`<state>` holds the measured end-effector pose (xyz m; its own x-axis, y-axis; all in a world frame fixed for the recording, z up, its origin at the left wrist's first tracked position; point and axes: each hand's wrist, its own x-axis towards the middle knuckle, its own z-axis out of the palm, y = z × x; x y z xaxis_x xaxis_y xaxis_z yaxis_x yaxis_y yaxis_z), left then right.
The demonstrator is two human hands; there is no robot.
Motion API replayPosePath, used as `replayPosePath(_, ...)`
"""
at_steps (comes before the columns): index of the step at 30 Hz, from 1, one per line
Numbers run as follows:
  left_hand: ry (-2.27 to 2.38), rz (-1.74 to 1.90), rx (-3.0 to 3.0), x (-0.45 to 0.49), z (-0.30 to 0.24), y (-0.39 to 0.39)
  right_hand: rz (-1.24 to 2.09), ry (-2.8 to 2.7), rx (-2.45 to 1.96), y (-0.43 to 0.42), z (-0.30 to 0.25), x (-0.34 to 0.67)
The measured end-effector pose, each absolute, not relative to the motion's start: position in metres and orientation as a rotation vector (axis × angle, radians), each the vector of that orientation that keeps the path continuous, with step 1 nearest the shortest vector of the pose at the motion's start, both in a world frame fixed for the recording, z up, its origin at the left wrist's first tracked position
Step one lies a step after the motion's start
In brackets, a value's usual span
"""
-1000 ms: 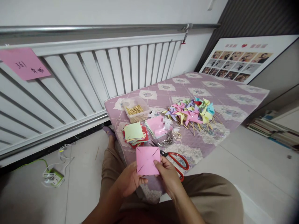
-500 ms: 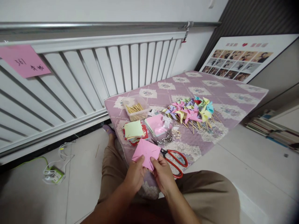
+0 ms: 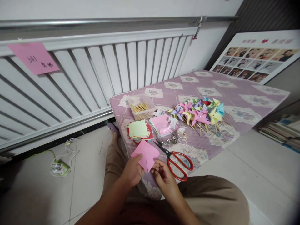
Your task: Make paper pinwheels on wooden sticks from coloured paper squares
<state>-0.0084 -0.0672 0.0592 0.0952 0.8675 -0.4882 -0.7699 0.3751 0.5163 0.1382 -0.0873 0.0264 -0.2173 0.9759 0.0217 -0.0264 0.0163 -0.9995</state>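
Observation:
My left hand (image 3: 134,169) is closed on a pink paper square (image 3: 145,153), thumb on its face and the other fingers behind. Slits run inward from the square's corners. At the lower right edge of the paper, my right hand (image 3: 164,176) has its curled fingertips touching or just beside the sheet, its thumb apart from the paper's face. Red-handled scissors (image 3: 174,159) lie to the right with blades slightly parted. Beyond the sheet sit a stack of coloured paper squares (image 3: 138,128) and pink paper squares (image 3: 161,123) partly covered by a clear bag of metal fasteners (image 3: 172,139).
A clear plastic box (image 3: 142,109) of thin wooden sticks stands behind the paper stack. Finished paper pinwheels (image 3: 200,114) are heaped on the patterned cloth (image 3: 234,84) to the right. A white radiator (image 3: 93,78) borders the table; a green power strip (image 3: 61,168) lies on the floor.
My right thumb has come off the pink paper's face, and the right hand has shifted to its lower right edge. My left hand keeps hold. The head view has turned slightly left.

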Motion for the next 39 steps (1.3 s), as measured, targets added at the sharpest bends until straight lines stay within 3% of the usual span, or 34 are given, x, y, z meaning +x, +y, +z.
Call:
replayPosePath(11, 0.792, 1.162, 0.242, -0.008, 0.045, -0.077, 1.069, -1.582, -1.147, -0.083, 0.030, 0.141)
replayPosePath(39, 0.999, 1.247, 0.300, 0.007, 0.039, -0.073, 1.215, -1.612, -1.159, -0.073, 0.022, 0.142)
